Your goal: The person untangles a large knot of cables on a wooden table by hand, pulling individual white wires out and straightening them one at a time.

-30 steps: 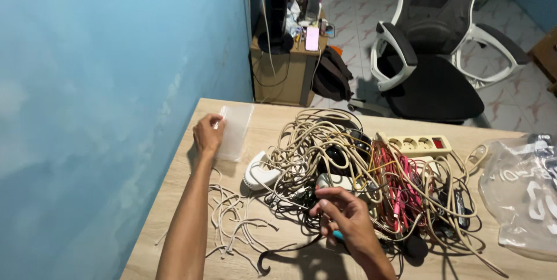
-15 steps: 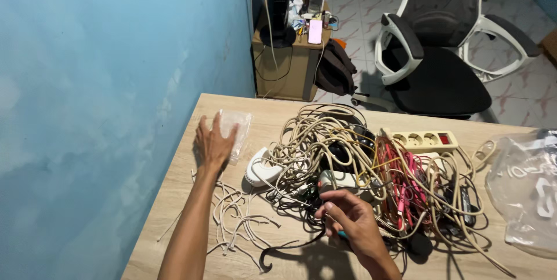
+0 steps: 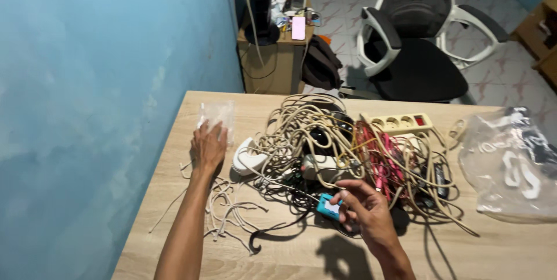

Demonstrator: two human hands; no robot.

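My left hand [image 3: 208,149] lies near the left edge of a wooden table [image 3: 499,248], its fingers on a small clear plastic bag [image 3: 216,113]. My right hand [image 3: 366,209] hovers at the front of a big tangle of beige, black and red cables [image 3: 348,155], pinching a small teal and white device [image 3: 329,207] between thumb and fingers. A white plug adapter [image 3: 246,159] sits between the two hands. Short cream cable ties [image 3: 227,210] are scattered beside my left forearm.
A beige power strip [image 3: 397,122] lies at the back of the tangle. A large clear plastic bag [image 3: 510,167] rests at the right. A blue wall [image 3: 93,82] borders the left. Beyond stand a black office chair [image 3: 415,53] and a small wooden cabinet [image 3: 272,53].
My right hand has pulled the teal device out from under the cables and lifted it into view. My left hand flattened onto the small clear bag, which now looks crumpled.
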